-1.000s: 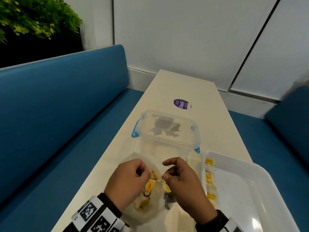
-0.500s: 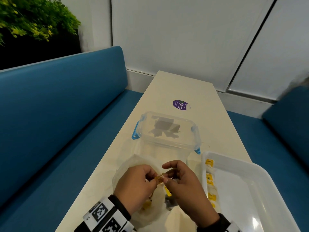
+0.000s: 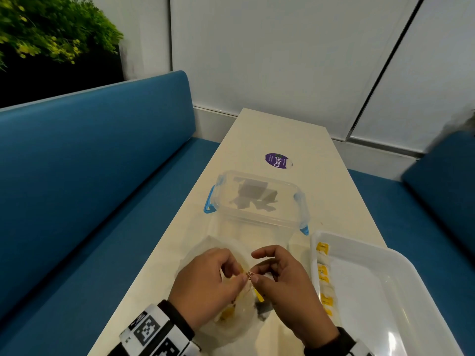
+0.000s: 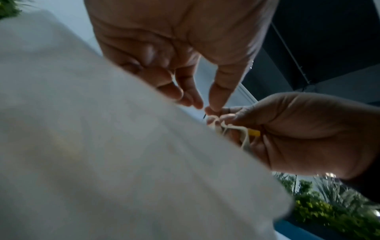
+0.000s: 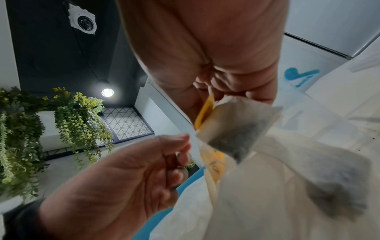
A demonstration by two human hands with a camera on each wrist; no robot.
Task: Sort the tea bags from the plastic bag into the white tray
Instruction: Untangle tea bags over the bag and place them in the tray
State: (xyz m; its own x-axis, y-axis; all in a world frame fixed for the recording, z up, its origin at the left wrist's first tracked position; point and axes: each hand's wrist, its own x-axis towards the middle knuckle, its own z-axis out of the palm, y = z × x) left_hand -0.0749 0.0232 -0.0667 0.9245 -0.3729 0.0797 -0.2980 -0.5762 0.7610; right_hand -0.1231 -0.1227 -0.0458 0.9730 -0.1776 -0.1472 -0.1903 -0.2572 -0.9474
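My left hand [image 3: 241, 277] and right hand [image 3: 257, 278] meet fingertip to fingertip above the crumpled clear plastic bag [image 3: 231, 327]. Between them runs a thin pale string [image 3: 249, 273]; the left thumb and forefinger pinch it [image 4: 207, 108]. In the right wrist view, my right hand [image 5: 218, 91] grips a tea bag [image 5: 236, 129] by its yellow tag [image 5: 205, 112]. A second tea bag [image 5: 339, 183] lies lower, by the plastic. The white tray [image 3: 365, 249] sits to the right with several yellow-tagged tea bags [image 3: 322, 273] along its left wall.
A clear lidded box with blue clips [image 3: 257, 199] stands just beyond the hands on the narrow cream table [image 3: 282, 129]. A purple sticker [image 3: 277, 160] lies farther back. Blue bench seats [image 3: 90, 176] flank both sides.
Both hands have drawn closer together and lifted slightly off the bag. The yellow tag that showed between them is now tucked in the right hand, with only string stretched between the fingertips.
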